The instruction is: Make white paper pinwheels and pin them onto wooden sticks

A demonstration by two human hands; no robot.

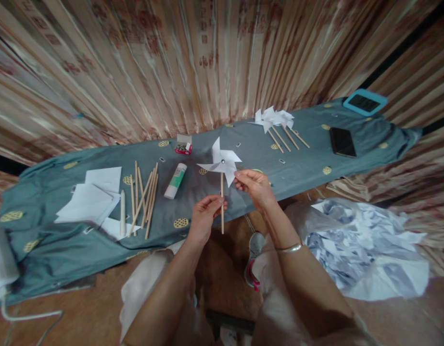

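Note:
A white paper pinwheel point(222, 162) on a thin wooden stick point(222, 211) is held upright over the front edge of a table covered in grey-blue cloth point(44, 226). My left hand point(204, 215) pinches the stick about halfway down. My right hand point(253, 185) has its fingertips closed on the pinwheel's lower right blade. A metal bangle point(289, 248) sits on my right wrist.
Left on the cloth lie white paper sheets point(94, 197), several wooden sticks point(144, 197), a glue stick point(175, 180) and a small red pin box point(183, 145). Finished pinwheels point(274, 119), a black phone point(342, 142) and a blue-framed tablet point(364, 102) lie right. Paper scraps in plastic point(362, 245) sit beside my knee.

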